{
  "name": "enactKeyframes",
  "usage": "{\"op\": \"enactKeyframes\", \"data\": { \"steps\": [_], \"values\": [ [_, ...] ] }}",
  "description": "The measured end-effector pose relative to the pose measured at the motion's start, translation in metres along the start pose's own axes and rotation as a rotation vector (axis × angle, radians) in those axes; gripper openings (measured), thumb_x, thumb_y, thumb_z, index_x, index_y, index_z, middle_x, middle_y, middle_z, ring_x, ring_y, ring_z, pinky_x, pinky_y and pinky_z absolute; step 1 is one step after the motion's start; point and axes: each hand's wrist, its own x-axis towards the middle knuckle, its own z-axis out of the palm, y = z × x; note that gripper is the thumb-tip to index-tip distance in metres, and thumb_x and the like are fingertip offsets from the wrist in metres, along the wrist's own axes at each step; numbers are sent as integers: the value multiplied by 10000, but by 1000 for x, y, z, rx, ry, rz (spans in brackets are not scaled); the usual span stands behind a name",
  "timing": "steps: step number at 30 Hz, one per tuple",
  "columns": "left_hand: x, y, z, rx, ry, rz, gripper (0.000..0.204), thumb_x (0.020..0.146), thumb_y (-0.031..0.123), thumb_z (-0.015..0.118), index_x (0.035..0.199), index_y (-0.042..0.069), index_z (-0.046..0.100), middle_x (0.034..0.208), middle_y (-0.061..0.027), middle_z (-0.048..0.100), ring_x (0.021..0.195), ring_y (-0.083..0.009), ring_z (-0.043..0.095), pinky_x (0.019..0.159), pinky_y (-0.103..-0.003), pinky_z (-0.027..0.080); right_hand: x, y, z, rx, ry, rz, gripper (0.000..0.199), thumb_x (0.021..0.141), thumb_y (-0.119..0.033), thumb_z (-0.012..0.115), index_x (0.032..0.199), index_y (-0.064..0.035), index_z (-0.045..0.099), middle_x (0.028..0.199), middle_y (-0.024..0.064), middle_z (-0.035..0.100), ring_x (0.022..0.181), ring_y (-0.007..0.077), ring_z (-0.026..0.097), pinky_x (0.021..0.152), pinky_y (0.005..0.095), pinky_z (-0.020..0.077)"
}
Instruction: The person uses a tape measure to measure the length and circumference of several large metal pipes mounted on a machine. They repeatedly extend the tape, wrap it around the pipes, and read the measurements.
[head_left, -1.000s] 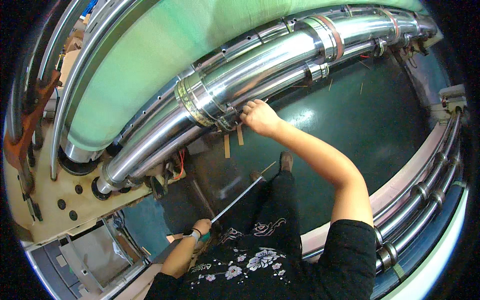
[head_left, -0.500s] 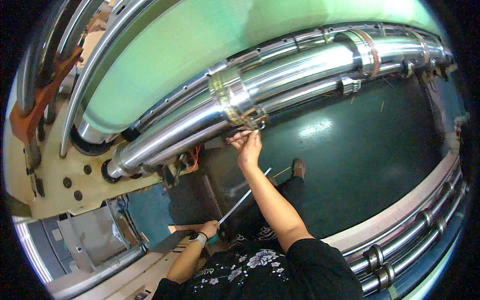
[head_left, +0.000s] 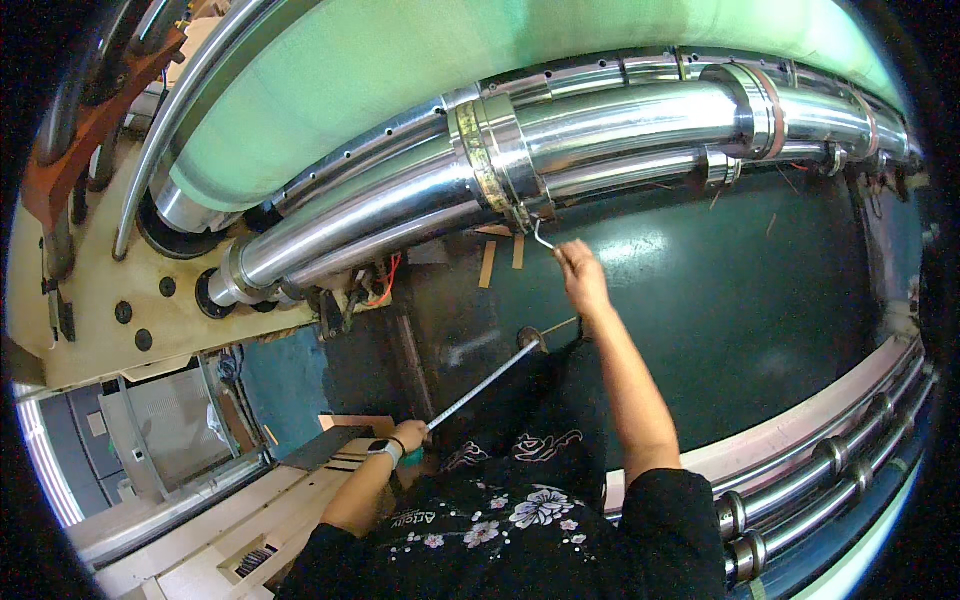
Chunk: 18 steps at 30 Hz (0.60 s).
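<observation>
My right hand point(head_left: 582, 274) is closed on the end of a thin, bent metal hex key point(head_left: 543, 237). The key's short bent end meets the underside of a split steel collar point(head_left: 505, 160) clamped round a polished shaft point(head_left: 370, 210). Low on the left, my left hand point(head_left: 410, 434) is closed on a pale measuring tape point(head_left: 485, 384). Its blade slants up and away to the right, over my legs and the dark green floor. A teal thing shows beside that hand, too covered to make out.
Behind the shaft lies a large pale green roller point(head_left: 400, 100). A cream machine side frame point(head_left: 90, 300) stands left, with red wires point(head_left: 388, 280) near the shaft's end. More steel shafts point(head_left: 800, 485) run at lower right. Cardboard strips point(head_left: 487, 265) lie on the floor.
My right hand has swung right, away from the collar, and the key now extends rightward from it. The left hand keeps hold of the tape. The whole view has shifted slightly.
</observation>
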Motion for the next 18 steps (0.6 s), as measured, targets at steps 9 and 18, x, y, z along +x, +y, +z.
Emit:
{"op": "enactKeyframes", "data": {
  "steps": [9,18],
  "values": [
    [-21,78,-51,10,59,-8,299,848,265,414,715,45,566,763,-155,572,753,-332,536,678,-436,412,57,0,-66,-474,-369,-276,86,725,-110,496,766,-103,571,806,94,598,798,277,580,659,371,471],
    [-9,40,-24,49,82,-28,256,813,256,459,718,54,585,737,-142,582,722,-295,548,647,-426,416,95,-26,-73,-774,-409,-543,130,746,-162,465,749,-126,590,793,53,595,845,211,566,769,357,423]
  ]
}}
